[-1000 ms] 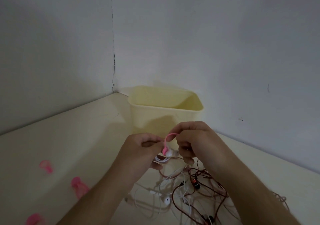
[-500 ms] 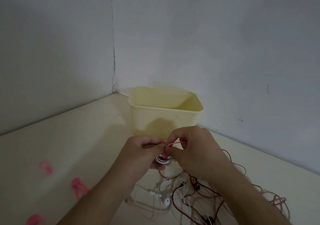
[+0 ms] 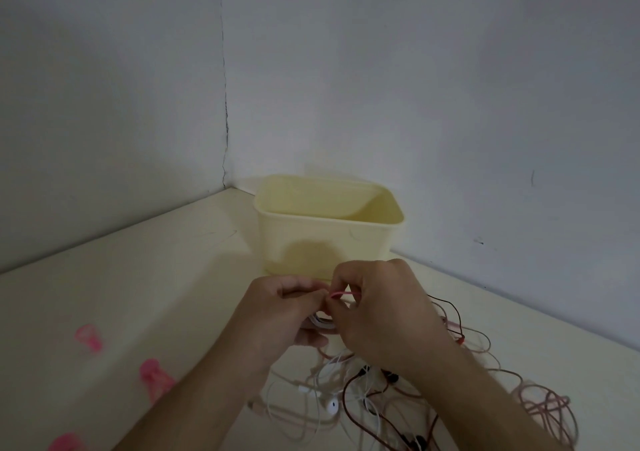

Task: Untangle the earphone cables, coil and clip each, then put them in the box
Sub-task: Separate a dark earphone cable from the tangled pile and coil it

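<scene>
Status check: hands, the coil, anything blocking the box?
Left hand gripping white coil. Right hand pinching pink clip over it. Yellow box open behind, unobstructed. Tangled cables underneath.
</scene>
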